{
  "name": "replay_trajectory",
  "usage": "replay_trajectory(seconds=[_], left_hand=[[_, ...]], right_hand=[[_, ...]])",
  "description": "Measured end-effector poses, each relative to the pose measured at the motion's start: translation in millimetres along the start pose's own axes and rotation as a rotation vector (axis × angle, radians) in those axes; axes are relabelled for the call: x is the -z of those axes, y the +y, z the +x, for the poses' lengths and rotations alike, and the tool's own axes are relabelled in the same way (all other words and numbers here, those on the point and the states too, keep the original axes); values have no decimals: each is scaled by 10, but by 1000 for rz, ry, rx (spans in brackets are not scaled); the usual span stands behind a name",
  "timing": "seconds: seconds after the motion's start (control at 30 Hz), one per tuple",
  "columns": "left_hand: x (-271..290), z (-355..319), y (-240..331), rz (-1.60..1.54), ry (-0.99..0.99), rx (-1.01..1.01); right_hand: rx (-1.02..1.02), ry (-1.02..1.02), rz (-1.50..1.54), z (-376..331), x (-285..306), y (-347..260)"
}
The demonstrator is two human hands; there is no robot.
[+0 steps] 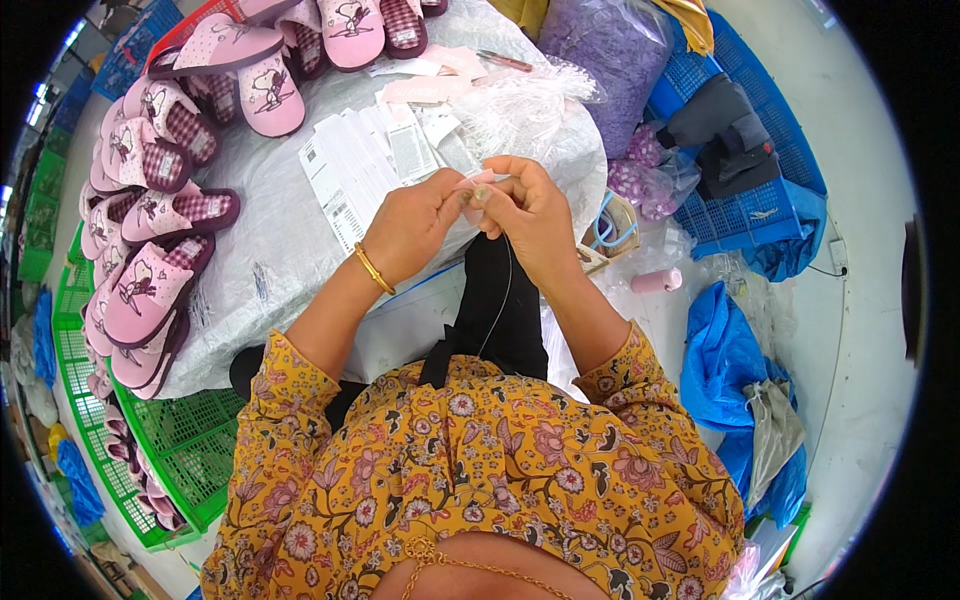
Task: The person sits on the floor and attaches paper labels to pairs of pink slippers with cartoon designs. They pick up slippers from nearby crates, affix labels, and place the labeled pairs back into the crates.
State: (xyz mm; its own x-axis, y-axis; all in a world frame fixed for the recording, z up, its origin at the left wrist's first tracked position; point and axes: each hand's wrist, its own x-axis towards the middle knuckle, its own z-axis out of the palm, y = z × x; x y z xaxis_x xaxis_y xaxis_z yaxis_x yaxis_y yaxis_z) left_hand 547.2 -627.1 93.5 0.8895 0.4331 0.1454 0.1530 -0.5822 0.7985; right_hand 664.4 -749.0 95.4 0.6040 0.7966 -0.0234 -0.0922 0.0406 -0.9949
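Both hands meet over the near edge of the plastic-covered table (250, 290). With thumb and fingers closed, my left hand (412, 225) grips one side of a small pale pink paper tag (479, 179). From the other side my right hand (535, 215) pinches the same tag, and the fingers hide part of it. A thin dark strand (508, 290) runs from below the hands toward my lap. Just beyond lie white printed label sheets (350, 165), pink paper tags (425, 90) and a tangled heap of clear plastic strands (530, 105).
Pink slippers (150, 290) with checked linings line the table's left and far edges. A green crate (180, 440) stands at left. At right are a blue crate (740, 215) with dark cloth, a purple-filled bag (610, 60), a pink roll (657, 281) and blue plastic sheeting (715, 350).
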Motion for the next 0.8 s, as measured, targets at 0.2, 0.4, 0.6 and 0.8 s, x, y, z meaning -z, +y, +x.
replay_trajectory(seconds=[0.2, 0.4, 0.6, 0.8], left_hand=[[-5, -40, 31, 36, -26, 29], [-18, -107, -38, 249, -17, -170], [29, -287, -156, -625, -159, 237], [-36, -431, -239, -953, -132, 324]], right_hand=[[-24, -16, 37, -12, 1, 40], [-30, -25, 66, -22, -21, 76], [-112, -203, 35, -153, 39, 70], [-169, -246, 62, -247, -11, 123]])
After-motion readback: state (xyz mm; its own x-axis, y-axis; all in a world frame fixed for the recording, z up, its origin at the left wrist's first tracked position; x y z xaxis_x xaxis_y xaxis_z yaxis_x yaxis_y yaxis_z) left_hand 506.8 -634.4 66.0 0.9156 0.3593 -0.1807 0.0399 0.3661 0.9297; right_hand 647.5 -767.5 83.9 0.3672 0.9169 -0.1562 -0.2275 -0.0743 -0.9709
